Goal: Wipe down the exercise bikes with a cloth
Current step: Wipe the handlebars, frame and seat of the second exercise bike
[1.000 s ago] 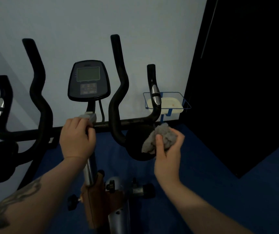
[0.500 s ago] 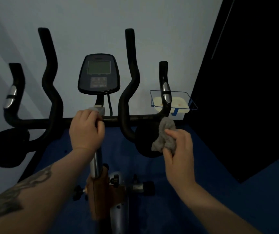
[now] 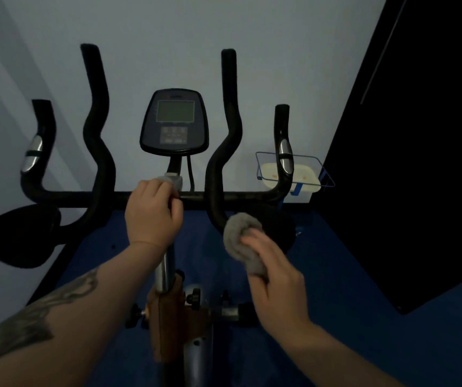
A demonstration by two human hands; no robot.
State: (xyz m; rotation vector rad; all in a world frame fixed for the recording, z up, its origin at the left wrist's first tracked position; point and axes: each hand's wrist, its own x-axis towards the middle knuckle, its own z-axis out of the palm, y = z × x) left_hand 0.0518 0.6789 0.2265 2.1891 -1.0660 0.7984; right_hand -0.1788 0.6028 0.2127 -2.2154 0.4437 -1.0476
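An exercise bike stands in front of me with black curved handlebars (image 3: pixel 95 152) and a console (image 3: pixel 174 125) on the centre post. My left hand (image 3: pixel 151 213) grips the crossbar at the middle clamp, fingers curled over it. My right hand (image 3: pixel 274 272) holds a bunched grey cloth (image 3: pixel 241 238) against the low bend of the right inner handlebar, in front of a black round pad (image 3: pixel 283 227). The hand and cloth are blurred by motion. A matching black pad (image 3: pixel 20 236) hangs at the left.
The silver stem (image 3: pixel 165 272) runs down to a brown and grey frame with black knobs (image 3: pixel 195 297). A blue wire basket (image 3: pixel 319 169) holding a pale tray stands by the white wall. A dark panel (image 3: pixel 406 163) fills the right. The floor is blue.
My right hand has dropped with the cloth, from the base of the right grip down to the inner bar's low bend. The view shifted so the bike sits further right. Left hand stays.
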